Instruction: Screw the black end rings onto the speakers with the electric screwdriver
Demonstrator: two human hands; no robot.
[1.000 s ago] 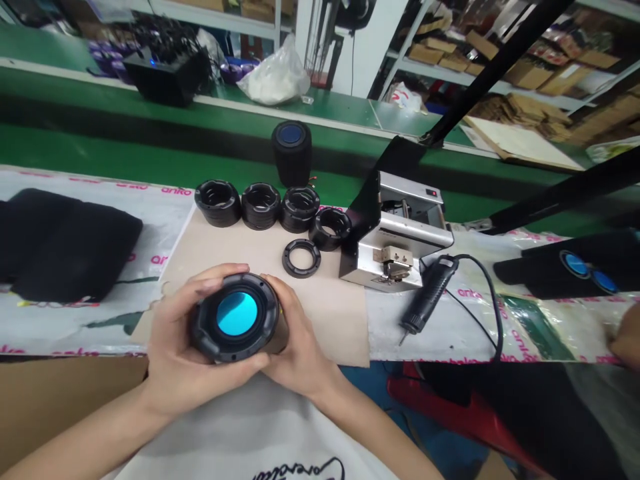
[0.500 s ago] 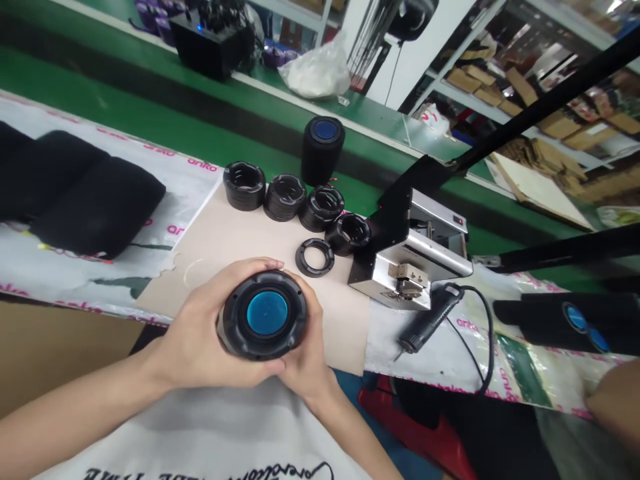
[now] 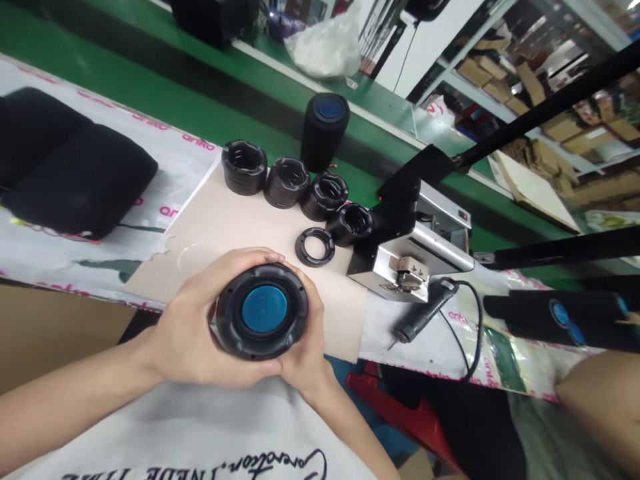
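Observation:
A round black speaker (image 3: 264, 311) with a blue disc in its end is held upright close to my body. My left hand (image 3: 193, 327) wraps round its left side, and my right hand (image 3: 307, 333) wraps round its right side. The fingertips of both hands nearly meet at the far edge. Beyond them a flat black ring (image 3: 315, 247) lies on the beige board (image 3: 195, 227). Several black ring-shaped housings, one of them at the left end (image 3: 245, 167), stand in a slanting row behind it. A black cylindrical speaker (image 3: 325, 133) stands upright behind the row.
A silver and black machine (image 3: 415, 247) stands right of the board, with a corded electric screwdriver (image 3: 425, 312) beside it. Black padded pieces (image 3: 85, 173) lie at the left. Speakers with blue discs (image 3: 560, 317) lie at the right, near another person's arm (image 3: 600, 393).
The view has shifted slightly, so the bench objects sit a little higher in it. Both hands keep their hold on the speaker. The other person's arm shows further left.

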